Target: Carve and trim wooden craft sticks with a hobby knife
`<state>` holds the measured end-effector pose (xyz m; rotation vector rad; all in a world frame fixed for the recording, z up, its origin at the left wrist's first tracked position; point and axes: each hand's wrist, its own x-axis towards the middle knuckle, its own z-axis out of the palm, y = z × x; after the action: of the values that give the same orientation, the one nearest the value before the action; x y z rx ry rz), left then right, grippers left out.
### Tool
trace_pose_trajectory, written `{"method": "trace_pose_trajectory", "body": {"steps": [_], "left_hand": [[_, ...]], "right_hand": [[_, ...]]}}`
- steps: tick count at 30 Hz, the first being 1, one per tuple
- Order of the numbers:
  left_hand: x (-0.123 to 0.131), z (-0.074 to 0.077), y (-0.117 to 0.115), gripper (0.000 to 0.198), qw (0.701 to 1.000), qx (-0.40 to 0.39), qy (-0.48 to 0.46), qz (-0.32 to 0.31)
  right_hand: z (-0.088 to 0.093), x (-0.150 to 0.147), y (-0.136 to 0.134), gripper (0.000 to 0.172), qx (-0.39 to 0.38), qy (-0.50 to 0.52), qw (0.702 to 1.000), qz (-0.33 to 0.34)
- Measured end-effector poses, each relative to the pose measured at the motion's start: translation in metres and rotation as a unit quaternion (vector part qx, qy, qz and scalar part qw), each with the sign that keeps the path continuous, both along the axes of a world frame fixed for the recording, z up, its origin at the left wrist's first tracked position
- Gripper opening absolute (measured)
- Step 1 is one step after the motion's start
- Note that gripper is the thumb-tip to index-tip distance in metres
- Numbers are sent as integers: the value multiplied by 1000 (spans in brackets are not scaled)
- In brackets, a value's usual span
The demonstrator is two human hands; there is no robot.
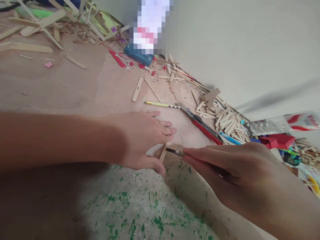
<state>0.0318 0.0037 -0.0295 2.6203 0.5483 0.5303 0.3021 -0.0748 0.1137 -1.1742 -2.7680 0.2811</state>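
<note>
My left hand (142,136) lies flat, fingers spread, on the worktable (110,88). A narrow wooden craft stick (163,154) shows between its thumb and fingers; part of the stick is hidden under the hand. My right hand (240,176) is closed in a pinch around a small craft knife (177,152), whose dark blade touches or nearly touches the stick's edge. Just beyond the hands rest a red and black box cutter (203,126) and a pale yellow pencil (162,105) with purple dots.
Loose craft sticks (228,123) pile along the wall at right, near a white and red tube (287,123). More sticks (47,25) heap up at the far left. A blue block (138,55) stands below a blurred bright screen (152,20). Green paint marks (158,221) spot the near surface.
</note>
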Motion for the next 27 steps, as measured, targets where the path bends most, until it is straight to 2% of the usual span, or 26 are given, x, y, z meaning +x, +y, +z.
{"method": "trace_pose_trajectory", "body": {"steps": [5, 8, 11, 14, 19, 23, 27], "left_hand": [[-2, 3, 1, 100, 1000, -7, 8, 2], [-4, 13, 0, 102, 999, -21, 33, 7], [-7, 17, -1, 100, 999, -27, 44, 5], [-7, 11, -1, 103, 999, -26, 28, 6], [-6, -3, 0, 107, 1000, -24, 1, 2], [-8, -1, 0, 104, 1000, -21, -4, -2], [-11, 7, 0, 100, 1000, -11, -11, -10]], "right_hand": [[-34, 13, -14, 17, 52, 83, 995, -6], [-59, 23, -21, 19, 86, 113, 990, -14], [-72, 28, -23, 23, 101, 123, 987, -18], [-70, 28, -22, 24, 84, 132, 988, -18], [-55, 26, -15, 19, 21, 135, 990, -23], [-54, 29, -13, 20, 10, 135, 991, -26], [-59, 32, -16, 26, 17, 142, 989, -23]]}}
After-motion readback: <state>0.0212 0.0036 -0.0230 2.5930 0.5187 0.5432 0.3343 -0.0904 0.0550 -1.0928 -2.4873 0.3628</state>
